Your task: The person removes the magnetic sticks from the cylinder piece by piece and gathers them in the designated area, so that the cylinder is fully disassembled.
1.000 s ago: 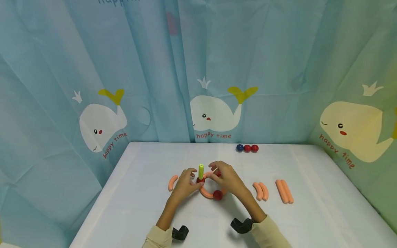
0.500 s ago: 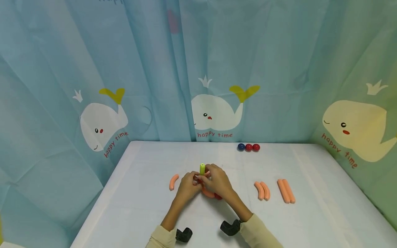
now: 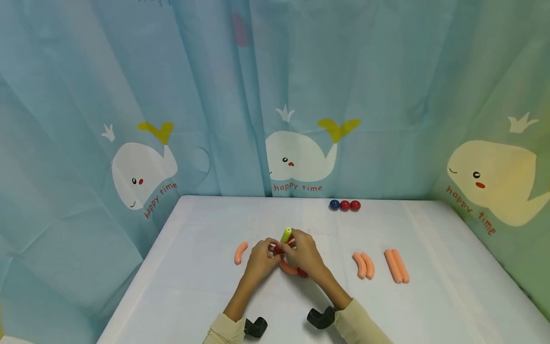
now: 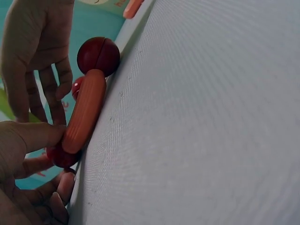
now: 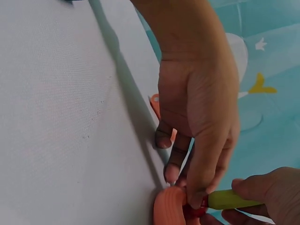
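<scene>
Head view: left hand [image 3: 259, 259] pinches a red ball [image 3: 278, 249] mid-table [image 3: 189, 286]; orange curve [image 3: 289, 269] runs from it to a second red ball [image 3: 302, 273]. Right hand [image 3: 306, 252] pinches green stick [image 3: 286, 235], tilted, low end at first ball. Loose curve [image 3: 241, 252] left, straight sticks [image 3: 396, 265] right, three balls [image 3: 344, 205] at far edge.

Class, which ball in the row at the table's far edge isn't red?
The leftmost ball: it is dark blue, while its two neighbours are red.

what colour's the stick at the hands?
The stick is yellow-green; it shows best in the right wrist view.
</scene>
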`<state>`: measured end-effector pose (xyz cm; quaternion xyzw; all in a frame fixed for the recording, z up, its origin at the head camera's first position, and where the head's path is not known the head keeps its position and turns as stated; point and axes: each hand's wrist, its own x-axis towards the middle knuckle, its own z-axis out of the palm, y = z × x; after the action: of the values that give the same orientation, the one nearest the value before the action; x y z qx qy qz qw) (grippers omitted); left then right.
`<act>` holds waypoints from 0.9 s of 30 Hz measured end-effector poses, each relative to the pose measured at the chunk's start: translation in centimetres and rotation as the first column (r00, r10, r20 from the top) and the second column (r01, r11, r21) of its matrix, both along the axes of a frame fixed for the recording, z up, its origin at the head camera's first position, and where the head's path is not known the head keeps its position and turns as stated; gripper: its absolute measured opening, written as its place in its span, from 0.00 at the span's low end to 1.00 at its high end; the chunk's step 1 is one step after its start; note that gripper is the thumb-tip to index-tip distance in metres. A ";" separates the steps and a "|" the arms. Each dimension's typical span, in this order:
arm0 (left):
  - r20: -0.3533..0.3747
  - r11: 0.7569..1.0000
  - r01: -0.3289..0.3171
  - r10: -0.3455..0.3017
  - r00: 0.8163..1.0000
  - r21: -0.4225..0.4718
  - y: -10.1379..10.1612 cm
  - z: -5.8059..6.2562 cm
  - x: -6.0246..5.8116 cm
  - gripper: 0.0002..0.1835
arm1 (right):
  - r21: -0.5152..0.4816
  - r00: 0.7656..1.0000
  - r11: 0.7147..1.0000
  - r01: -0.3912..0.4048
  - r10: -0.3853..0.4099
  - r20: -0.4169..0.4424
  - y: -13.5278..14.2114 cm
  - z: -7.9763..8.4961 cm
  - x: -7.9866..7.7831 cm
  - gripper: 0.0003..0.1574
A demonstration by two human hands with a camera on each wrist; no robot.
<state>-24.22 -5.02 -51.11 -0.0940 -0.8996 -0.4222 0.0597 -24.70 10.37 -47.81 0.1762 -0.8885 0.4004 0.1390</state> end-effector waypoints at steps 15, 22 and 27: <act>-0.026 0.999 0.023 -0.022 0.999 0.022 0.0 0.1 -0.1 0.18 | -0.287 0.958 0.956 0.062 0.024 0.286 1.3 -0.7 0.0 0.09; -0.065 0.999 0.027 -0.025 0.998 0.028 -0.1 0.0 -0.3 0.16 | -0.306 0.963 0.950 0.066 0.019 0.267 1.2 -1.0 -0.1 0.08; -0.066 0.999 0.030 -0.029 0.997 0.015 -0.1 -0.1 -0.4 0.16 | -0.302 0.969 0.951 0.068 0.009 0.248 1.2 -1.3 -0.1 0.08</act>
<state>-24.58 -5.14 -51.22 -0.1204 -0.8923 -0.4270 0.0838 -24.80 11.54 -49.09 0.0878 -0.8280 0.5507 0.0592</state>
